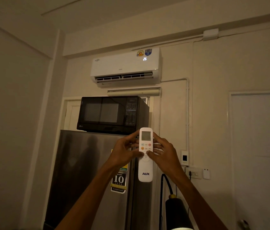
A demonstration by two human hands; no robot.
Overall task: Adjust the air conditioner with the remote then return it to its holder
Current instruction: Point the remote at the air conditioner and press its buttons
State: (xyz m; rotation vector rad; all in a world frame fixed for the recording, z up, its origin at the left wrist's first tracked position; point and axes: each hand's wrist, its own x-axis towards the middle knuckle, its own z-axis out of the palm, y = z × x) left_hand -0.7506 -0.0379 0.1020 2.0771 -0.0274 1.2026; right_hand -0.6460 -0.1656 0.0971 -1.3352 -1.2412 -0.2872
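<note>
1. Fingers (157,151) of both hands curl around the remote (145,154), pinching its sides; the right thumb seems to press a button.
2. Left hand (122,152) and right hand (165,154) hold it upright before the fridge (87,171).
3. Above the microwave (111,113), the air conditioner (125,67) displays 26.

White remote (145,170), black microwave (111,113)

I had both arms raised and stretched out in front of me, forearms bare, converging toward the middle. My left hand (124,149) and my right hand (164,152) faced each other, fingers curled in around the remote (145,155) between them, which stood upright. My 2 thumbs met on its front, the right thumb pressing on the buttons.
</note>
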